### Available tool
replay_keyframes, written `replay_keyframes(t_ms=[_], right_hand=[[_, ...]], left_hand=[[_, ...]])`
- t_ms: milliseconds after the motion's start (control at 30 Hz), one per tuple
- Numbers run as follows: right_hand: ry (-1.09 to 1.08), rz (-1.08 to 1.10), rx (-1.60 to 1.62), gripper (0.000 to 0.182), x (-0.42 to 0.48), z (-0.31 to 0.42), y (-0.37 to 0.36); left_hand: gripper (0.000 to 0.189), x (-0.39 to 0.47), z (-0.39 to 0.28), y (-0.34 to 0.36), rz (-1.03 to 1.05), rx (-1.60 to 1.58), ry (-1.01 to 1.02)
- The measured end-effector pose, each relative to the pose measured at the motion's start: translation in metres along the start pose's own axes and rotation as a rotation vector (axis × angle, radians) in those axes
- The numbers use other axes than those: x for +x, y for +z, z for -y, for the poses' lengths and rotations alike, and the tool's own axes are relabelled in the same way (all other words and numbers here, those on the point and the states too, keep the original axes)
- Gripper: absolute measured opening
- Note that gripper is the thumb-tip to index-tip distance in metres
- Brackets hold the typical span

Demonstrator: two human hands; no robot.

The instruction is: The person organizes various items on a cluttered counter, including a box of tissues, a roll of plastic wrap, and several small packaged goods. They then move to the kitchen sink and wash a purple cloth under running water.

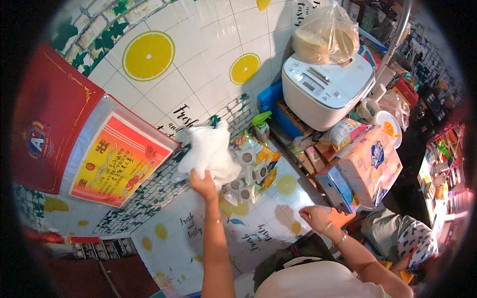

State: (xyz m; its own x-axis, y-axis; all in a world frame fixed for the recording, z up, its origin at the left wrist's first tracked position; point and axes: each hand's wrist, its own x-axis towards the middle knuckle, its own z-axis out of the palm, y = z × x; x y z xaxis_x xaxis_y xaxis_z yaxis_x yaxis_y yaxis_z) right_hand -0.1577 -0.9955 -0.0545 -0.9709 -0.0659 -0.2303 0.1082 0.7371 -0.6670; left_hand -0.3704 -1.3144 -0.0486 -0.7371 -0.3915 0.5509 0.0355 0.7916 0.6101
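My left hand point(204, 184) grips a bunched white cloth point(210, 151), held up beside the lemon-printed wall covering point(201, 48). Whether the cloth touches the wall I cannot tell. Just right of the cloth lie several small clear packets point(246, 175) with round dark contents, along with a yellow snack bag point(274, 160). Behind them stands a bottle with a green spray head point(262, 123). Over the right part of the lemon-printed table covering point(253, 219), my right hand point(316, 219) has its fingers curled in, with nothing visible in them.
An open red certificate folder point(56, 111) stands at the left by the wall. At the right, a white rice cooker point(324, 89) carries a clear bag point(328, 33) of round pale things. Nearer are a tissue pack point(369, 164) and a blue box point(337, 190). A metal pole point(395, 41) rises behind.
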Motion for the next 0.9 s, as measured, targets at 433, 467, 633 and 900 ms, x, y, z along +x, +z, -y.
replay_keyframes(t_ms=[433,467,633,900], right_hand=[[0.606,0.249,1.422,0.031,0.208,-0.066,0.176],[0.622,0.229,1.399,0.031,0.21,-0.065,0.183],[0.592,0.088,1.344,0.034,0.222,-0.092,0.203],[0.66,0.077,1.448,0.029,0.162,-0.072,0.193]], left_hand=[[0.022,-0.094,0.02,-0.244,-0.408,-0.198,-0.535],[0.021,-0.1,0.013,-0.254,-0.385,-0.146,-0.533],[0.027,-0.137,0.047,-0.27,-0.173,0.205,-0.536],[0.07,-0.207,0.113,-0.212,0.493,0.672,-0.74]])
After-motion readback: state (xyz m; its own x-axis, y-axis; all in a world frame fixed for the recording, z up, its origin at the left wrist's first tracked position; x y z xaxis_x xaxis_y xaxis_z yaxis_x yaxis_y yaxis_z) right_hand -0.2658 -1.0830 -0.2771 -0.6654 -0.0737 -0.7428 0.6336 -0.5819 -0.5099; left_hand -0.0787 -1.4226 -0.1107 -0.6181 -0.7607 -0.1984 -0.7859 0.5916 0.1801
